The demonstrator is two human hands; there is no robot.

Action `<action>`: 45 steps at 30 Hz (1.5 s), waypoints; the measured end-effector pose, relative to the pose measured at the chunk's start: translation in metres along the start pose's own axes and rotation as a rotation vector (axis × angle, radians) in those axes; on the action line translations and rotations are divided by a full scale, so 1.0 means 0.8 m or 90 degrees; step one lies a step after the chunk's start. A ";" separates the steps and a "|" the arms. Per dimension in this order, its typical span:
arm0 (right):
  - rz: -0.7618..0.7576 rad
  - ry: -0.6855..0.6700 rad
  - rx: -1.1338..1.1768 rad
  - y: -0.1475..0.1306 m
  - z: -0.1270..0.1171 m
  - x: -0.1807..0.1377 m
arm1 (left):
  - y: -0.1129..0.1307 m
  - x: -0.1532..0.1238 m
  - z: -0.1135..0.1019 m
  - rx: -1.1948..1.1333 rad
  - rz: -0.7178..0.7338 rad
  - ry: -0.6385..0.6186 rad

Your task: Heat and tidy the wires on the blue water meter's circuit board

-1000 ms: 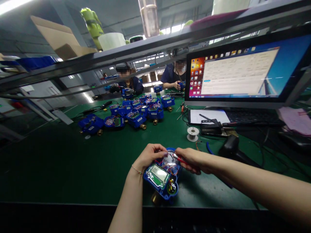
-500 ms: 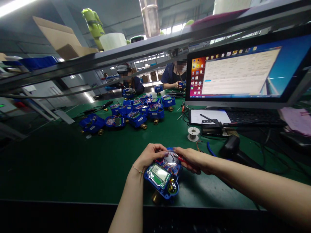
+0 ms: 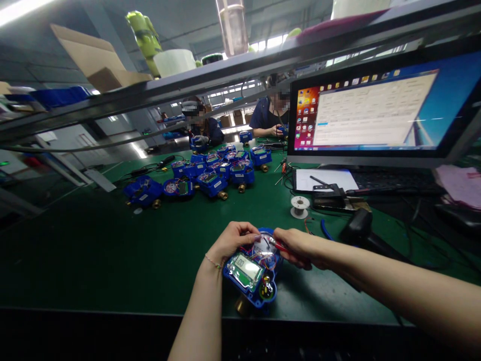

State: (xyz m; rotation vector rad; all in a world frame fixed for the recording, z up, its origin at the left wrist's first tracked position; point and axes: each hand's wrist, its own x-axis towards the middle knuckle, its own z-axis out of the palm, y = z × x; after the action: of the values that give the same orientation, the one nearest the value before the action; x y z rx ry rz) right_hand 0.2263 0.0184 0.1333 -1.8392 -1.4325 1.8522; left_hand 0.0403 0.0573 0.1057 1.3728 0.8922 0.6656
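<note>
Head camera, looking forward and down across a green work table [image 3: 112, 250]. At the near edge, in the middle of the view, sits a blue meter [image 3: 252, 275] with its cover off: a pale green display faces up, thin red and blue wires loop over its upper part, and a brass fitting shows beneath its near end. The left hand [image 3: 233, 241] rests on the meter's upper left side, its fingers curled and pinched together on the wires there. The right hand [image 3: 296, 246] comes in from the right with its fingers pressed together around a red-handled tool [image 3: 278, 245], whose tip touches the top of the meter just beside the left fingertips.

Farther back on the table lies a cluster of blue meters [image 3: 210, 173], some with brass fittings showing. To the right of them stands a small white spool [image 3: 299, 206], and behind it a white sheet of paper [image 3: 325, 179]. A large monitor [image 3: 379, 113] fills the upper right, its screen lit with a pale window and desktop icons. A dark handheld scanner [image 3: 356, 225] lies near the right forearm.

At the far side of the table 2 other people in dark blue tops [image 3: 205, 131] sit handling meters of their own. A shelf [image 3: 225, 75] runs overhead, carrying a cardboard box [image 3: 93, 57] and a yellow-green bottle [image 3: 145, 37].
</note>
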 end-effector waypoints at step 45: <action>-0.103 0.010 0.028 0.025 0.011 -0.001 | -0.001 -0.003 0.001 -0.025 0.005 0.008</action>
State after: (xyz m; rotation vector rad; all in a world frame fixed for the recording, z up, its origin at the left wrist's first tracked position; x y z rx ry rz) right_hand 0.2288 0.0028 0.1176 -1.6607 -1.4758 1.7736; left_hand 0.0398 0.0547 0.1055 1.3385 0.8795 0.6953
